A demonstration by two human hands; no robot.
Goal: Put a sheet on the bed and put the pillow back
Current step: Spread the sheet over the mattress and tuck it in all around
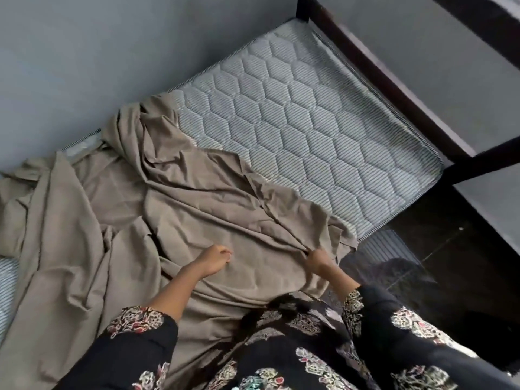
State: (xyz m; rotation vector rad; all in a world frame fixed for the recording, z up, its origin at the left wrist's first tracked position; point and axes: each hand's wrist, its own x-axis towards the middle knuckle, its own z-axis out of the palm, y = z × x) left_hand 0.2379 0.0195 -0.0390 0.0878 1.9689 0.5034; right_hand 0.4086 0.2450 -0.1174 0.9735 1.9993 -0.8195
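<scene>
Sheet (197, 192): taupe, plain, heavily creased. It lies crumpled over the near and left part of the mattress (309, 122), bunched in a ridge against the wall (98, 52) at the far left. Its edge runs diagonally, and the far right part of the mattress is bare: grey, quilted in hexagons, with corded trim. A strip of mattress also shows at the left margin.

Right hand (318, 260): fingers closed around a gathered fold of sheet near the near-right mattress edge; creases fan out from the grip.

Left hand (215, 261): fingers curled, low over a flatter area of sheet just left of the right hand. Cannot tell whether it pinches cloth or only touches it.

Surroundings: dark bed frame (394, 88) along the far right side of the mattress. Dark glossy floor (450, 249) to the right. Both arms wear black sleeves (135, 347) with a floral print.
</scene>
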